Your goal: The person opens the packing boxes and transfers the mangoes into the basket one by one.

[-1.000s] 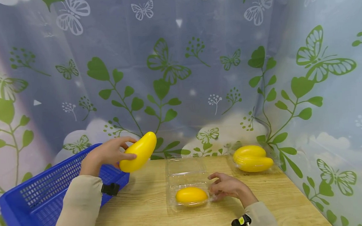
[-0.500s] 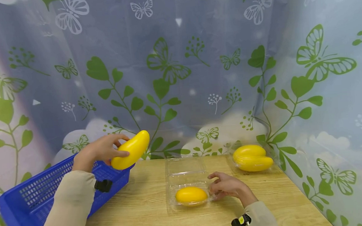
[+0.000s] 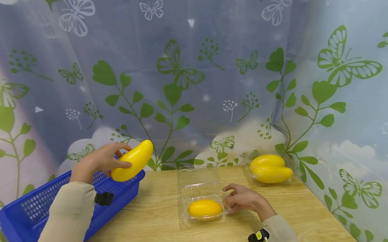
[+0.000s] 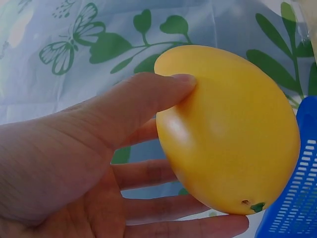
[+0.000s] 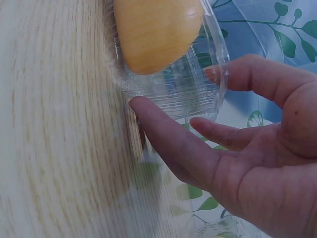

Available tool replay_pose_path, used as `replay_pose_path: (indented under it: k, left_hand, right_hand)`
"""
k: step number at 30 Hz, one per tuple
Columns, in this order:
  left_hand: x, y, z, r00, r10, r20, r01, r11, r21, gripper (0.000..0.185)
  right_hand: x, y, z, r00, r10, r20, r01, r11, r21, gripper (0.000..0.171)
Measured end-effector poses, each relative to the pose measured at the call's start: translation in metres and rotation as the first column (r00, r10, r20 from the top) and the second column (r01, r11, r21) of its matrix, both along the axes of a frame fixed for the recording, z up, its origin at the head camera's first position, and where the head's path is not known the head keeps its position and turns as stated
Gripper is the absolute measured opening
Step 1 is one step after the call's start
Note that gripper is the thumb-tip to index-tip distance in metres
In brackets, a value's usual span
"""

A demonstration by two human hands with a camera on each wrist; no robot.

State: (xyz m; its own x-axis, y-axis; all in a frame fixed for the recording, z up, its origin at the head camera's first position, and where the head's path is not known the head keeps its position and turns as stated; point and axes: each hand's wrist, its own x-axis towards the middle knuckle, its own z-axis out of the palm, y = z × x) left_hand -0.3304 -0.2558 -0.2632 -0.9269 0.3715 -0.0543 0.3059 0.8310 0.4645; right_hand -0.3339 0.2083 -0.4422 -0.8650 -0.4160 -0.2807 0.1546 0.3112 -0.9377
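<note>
Here, a wooden table (image 3: 153,225) fills the near ground before a curtain printed with green leaves and butterflies (image 3: 185,81). On its left side lies a blue plastic basket (image 3: 31,213), tilted so that its far corner rests on the tabletop. Over that far corner the left hand (image 3: 99,163) holds a yellow mango (image 3: 132,165) in the air, thumb on the near face and fingers curled behind it; the left wrist view shows the thumb pressed flat on the fruit with the basket's blue mesh just beside it. Near the middle of the table sits an open clear clamshell box (image 3: 199,179), its lid laid back toward the far side, with a second mango (image 3: 205,209) in its near half. The right hand (image 3: 245,200) rests at the box's right edge, fingers loosely spread and touching the clear rim, not clamped on it. At the far right, two more mangoes (image 3: 270,169) lie in another clear box.
</note>
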Motion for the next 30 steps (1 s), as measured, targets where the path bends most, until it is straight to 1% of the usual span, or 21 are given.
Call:
replay_pose_path:
  k: [6, 17, 22, 30]
  left_hand:
    - [0.0, -0.008, 0.001, 1.0, 0.001, -0.009, -0.001, 1.0, -0.024, 0.072]
    - [0.003, -0.022, 0.001, 1.0, 0.015, -0.001, -0.015, 1.0, -0.025, 0.072]
    - [0.004, -0.029, 0.001, 1.0, 0.019, 0.002, -0.019, 1.0, -0.019, 0.071]
    - [0.006, -0.042, 0.002, 0.999, 0.036, -0.009, -0.036, 0.998, -0.044, 0.072]
  right_hand:
    - [0.001, -0.001, -0.001, 1.0, -0.002, -0.003, 0.002, 1.0, -0.004, 0.071]
    - [0.001, -0.001, 0.001, 1.0, 0.011, -0.003, -0.011, 1.0, 0.0, 0.071]
    - [0.001, -0.001, 0.001, 1.0, 0.002, -0.001, -0.002, 1.0, -0.003, 0.071]
    - [0.001, 0.0, 0.0, 1.0, -0.007, 0.006, 0.007, 1.0, -0.01, 0.07]
